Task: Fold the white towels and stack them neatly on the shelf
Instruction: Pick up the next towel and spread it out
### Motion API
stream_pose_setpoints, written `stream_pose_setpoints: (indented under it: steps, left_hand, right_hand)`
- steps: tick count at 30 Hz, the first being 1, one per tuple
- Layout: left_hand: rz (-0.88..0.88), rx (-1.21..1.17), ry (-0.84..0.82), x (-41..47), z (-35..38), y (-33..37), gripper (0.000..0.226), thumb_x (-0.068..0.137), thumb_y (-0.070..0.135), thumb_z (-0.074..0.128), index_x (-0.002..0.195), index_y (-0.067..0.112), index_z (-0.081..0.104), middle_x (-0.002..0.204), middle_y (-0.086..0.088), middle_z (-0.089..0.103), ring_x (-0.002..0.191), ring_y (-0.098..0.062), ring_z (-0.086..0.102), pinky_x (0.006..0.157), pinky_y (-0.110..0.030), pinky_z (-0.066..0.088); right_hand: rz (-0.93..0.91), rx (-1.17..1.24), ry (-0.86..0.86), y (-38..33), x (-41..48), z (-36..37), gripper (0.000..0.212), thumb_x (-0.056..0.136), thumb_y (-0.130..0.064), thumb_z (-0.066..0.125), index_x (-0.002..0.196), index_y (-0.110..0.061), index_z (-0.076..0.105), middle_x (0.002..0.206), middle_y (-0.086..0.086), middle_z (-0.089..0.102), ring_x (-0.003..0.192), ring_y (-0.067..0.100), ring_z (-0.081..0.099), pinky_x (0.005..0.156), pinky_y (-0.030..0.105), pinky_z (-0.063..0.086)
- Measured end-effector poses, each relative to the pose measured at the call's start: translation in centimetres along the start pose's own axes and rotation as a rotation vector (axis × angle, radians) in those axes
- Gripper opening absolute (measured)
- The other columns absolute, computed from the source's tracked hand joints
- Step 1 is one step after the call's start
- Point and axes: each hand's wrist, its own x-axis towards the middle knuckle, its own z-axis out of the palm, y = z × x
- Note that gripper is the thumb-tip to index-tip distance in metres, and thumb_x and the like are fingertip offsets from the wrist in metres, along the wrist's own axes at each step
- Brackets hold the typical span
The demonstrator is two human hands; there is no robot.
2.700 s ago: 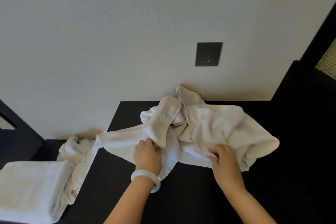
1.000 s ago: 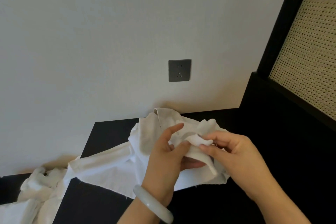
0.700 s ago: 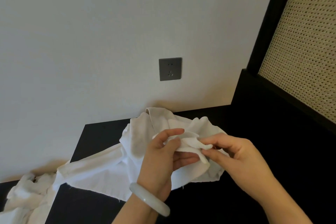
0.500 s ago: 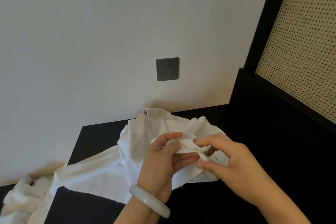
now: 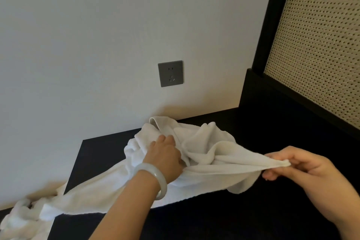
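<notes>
Towel [image 5: 204, 154] crumpled at centre on dark top [image 5: 101, 154], back edge against wall. Left hand [image 5: 165, 156], pale bangle [image 5: 155, 177] on wrist, fingers curled into the folds, gripping mid-cloth. Right hand [image 5: 303, 169] at 3 o'clock pinches a corner between thumb and fingertips, cloth drawn taut between the hands. Tail trails to 8 o'clock into a second white heap [image 5: 21, 218]. Grey socket [image 5: 170, 73] at 12. Cane panel [image 5: 315, 45] at 2.
</notes>
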Motion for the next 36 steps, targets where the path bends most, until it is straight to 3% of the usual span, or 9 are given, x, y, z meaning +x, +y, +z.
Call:
stream_pose_setpoints:
  steps: [4, 9, 14, 16, 20, 24, 28, 33, 36]
  left_hand:
    - [0.115, -0.123, -0.203, 0.1, 1.5, 0.3, 0.031, 0.097, 0.021, 0.041, 0.100, 0.015, 0.071, 0.105, -0.004, 0.066, 0.102, -0.022, 0.054, 0.094, -0.032, 0.043]
    - [0.268, -0.159, 0.025, 0.3, 3.3, 1.6, 0.031, 0.098, 0.013, 0.044, 0.112, 0.025, 0.068, 0.113, 0.003, 0.064, 0.104, -0.016, 0.052, 0.095, -0.026, 0.041]
    - [0.581, -0.203, 0.127, 1.5, 4.3, 3.4, 0.026, 0.099, 0.017, 0.050, 0.120, 0.023, 0.065, 0.126, 0.007, 0.058, 0.111, -0.015, 0.047, 0.100, -0.028, 0.037]
    - [0.561, -0.152, 0.127, 2.3, 4.5, 4.6, 0.028, 0.098, 0.019, 0.052, 0.125, 0.021, 0.056, 0.127, 0.003, 0.055, 0.110, -0.017, 0.046, 0.098, -0.032, 0.039]
    - [0.476, -0.107, 0.150, 3.6, 4.6, 5.6, 0.025, 0.099, 0.032, 0.049, 0.122, 0.025, 0.054, 0.121, 0.005, 0.055, 0.106, -0.015, 0.044, 0.096, -0.031, 0.039]
    - [0.275, -0.529, 0.200, 3.0, 4.2, 3.4, 0.008, 0.094, 0.038, 0.059, 0.094, 0.030, 0.056, 0.091, 0.008, 0.056, 0.079, -0.004, 0.050, 0.073, -0.016, 0.042]
    - [0.295, -0.732, 0.095, 1.5, 3.7, 0.6, 0.020, 0.084, 0.040, 0.071, 0.078, 0.028, 0.056, 0.065, 0.013, 0.055, 0.061, -0.003, 0.048, 0.062, -0.015, 0.041]
    - [0.261, -0.500, 0.259, 0.2, 3.3, -2.1, 0.024, 0.092, 0.038, 0.060, 0.072, 0.031, 0.050, 0.065, 0.012, 0.056, 0.063, -0.006, 0.052, 0.059, -0.016, 0.039]
    - [0.183, -0.355, 0.402, -0.1, 2.5, -3.3, 0.021, 0.095, 0.032, 0.057, 0.077, 0.028, 0.048, 0.074, 0.009, 0.049, 0.064, -0.008, 0.048, 0.060, -0.019, 0.038]
  right_hand:
    - [0.093, 0.109, 0.171, 2.7, -1.3, -2.8, 0.082, 0.027, -0.081, 0.081, 0.087, -0.025, 0.077, 0.093, 0.010, 0.076, 0.085, 0.026, 0.073, 0.079, 0.043, 0.056]
    - [0.184, 0.179, 0.300, 5.7, -2.2, -4.2, 0.093, 0.018, -0.078, 0.084, 0.092, -0.023, 0.076, 0.096, 0.012, 0.075, 0.090, 0.024, 0.073, 0.084, 0.045, 0.053]
    - [0.191, 0.249, 0.345, 5.5, -1.9, -4.2, 0.056, 0.041, -0.055, 0.091, 0.087, -0.025, 0.077, 0.098, 0.010, 0.075, 0.087, 0.018, 0.073, 0.080, 0.033, 0.058]
    - [0.186, 0.254, 0.352, 5.5, -1.4, -4.1, 0.030, 0.062, -0.042, 0.081, 0.087, -0.028, 0.076, 0.099, 0.008, 0.075, 0.087, 0.015, 0.072, 0.075, 0.023, 0.058]
    - [0.135, 0.197, 0.443, 6.2, -1.0, -3.8, 0.069, 0.040, -0.074, 0.078, 0.091, -0.027, 0.075, 0.098, 0.005, 0.075, 0.089, 0.014, 0.072, 0.078, 0.023, 0.057]
    - [0.103, 0.228, 0.529, 7.3, -0.5, -4.0, 0.009, 0.082, -0.020, 0.071, 0.091, -0.019, 0.075, 0.093, 0.005, 0.076, 0.093, 0.023, 0.072, 0.084, 0.033, 0.057]
    - [0.171, 0.219, 0.581, 8.0, 0.0, -3.6, 0.015, 0.088, -0.006, 0.063, 0.097, -0.015, 0.072, 0.093, 0.008, 0.075, 0.090, 0.022, 0.073, 0.084, 0.033, 0.058]
    - [0.267, 0.195, 0.678, 8.6, 0.9, -3.3, 0.012, 0.091, -0.007, 0.063, 0.097, -0.014, 0.070, 0.082, 0.012, 0.074, 0.078, 0.025, 0.072, 0.080, 0.039, 0.057]
    - [0.309, 0.139, 0.729, 8.8, 1.4, -2.9, 0.008, 0.092, -0.013, 0.064, 0.095, -0.017, 0.071, 0.071, 0.013, 0.066, 0.061, 0.022, 0.059, 0.059, 0.037, 0.050]
